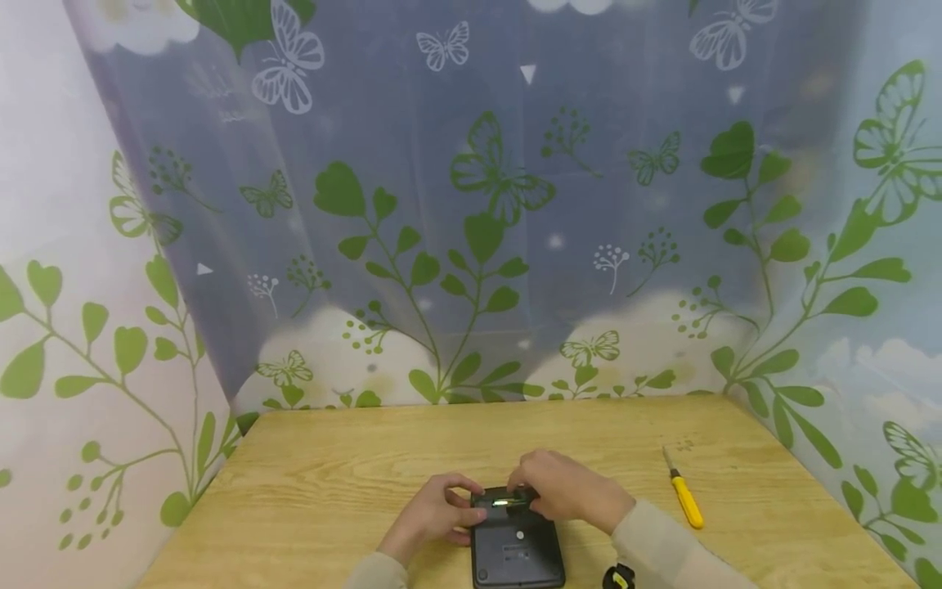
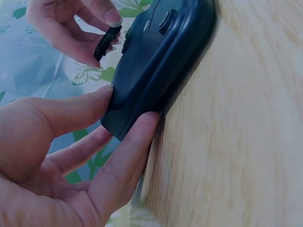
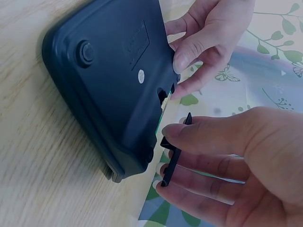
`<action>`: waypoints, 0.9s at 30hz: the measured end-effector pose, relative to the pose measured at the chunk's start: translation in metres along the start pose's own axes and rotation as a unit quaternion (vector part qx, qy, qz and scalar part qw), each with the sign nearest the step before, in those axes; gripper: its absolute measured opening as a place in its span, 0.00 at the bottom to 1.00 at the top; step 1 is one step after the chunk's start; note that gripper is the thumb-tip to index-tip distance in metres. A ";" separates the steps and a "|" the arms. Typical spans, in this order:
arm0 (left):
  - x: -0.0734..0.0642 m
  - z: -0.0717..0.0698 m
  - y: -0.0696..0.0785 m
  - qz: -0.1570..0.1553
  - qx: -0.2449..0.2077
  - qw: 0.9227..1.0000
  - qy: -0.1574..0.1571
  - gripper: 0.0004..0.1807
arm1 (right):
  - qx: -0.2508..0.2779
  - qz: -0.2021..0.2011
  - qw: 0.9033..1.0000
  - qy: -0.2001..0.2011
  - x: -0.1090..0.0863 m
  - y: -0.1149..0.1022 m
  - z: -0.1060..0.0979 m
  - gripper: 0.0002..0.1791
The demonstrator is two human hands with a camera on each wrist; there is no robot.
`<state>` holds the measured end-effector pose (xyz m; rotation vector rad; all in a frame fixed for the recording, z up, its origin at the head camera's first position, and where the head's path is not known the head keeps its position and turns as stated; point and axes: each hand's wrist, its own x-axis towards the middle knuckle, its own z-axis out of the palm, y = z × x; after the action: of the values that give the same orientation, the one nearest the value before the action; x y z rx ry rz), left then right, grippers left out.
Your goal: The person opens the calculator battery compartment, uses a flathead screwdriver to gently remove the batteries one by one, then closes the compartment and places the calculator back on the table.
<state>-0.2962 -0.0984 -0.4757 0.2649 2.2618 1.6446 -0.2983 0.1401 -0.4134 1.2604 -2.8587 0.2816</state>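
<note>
A black calculator (image 1: 533,544) lies on the table, its underside with round rubber feet facing up. An opening near its far edge shows a bright greenish-yellow strip (image 1: 502,503), too small to identify. My left hand (image 1: 434,514) holds the calculator's left far corner, thumb on the upturned face and fingers along the side. Between thumb and fingers, my right hand (image 1: 565,488) pinches a small black battery cover (image 3: 174,161). In the right wrist view the cover is apart from the calculator, just off the opening. The calculator's front is hidden.
To the right lies a screwdriver (image 1: 686,497) with a yellow handle, its tip pointing away. Small bits (image 1: 686,445) lie beyond that tip. A round black and yellow object (image 1: 619,577) is beneath the right forearm. Patterned curtains (image 1: 471,286) hang behind the wooden table (image 1: 331,458).
</note>
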 end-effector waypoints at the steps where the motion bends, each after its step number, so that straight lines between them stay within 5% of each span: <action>1: 0.000 0.000 0.000 -0.001 0.001 1.000 0.000 0.21 | -0.002 0.002 1.000 0.001 -0.001 0.000 0.000 0.16; 27: 0.000 -0.001 -0.003 0.006 -0.007 1.000 -0.008 0.22 | -0.009 0.017 1.000 -0.005 -0.013 0.020 -0.011 0.18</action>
<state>-0.2967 -0.1003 -0.4787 0.2863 2.2405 1.6582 -0.3045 0.1649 -0.4070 1.2134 -2.8870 0.2487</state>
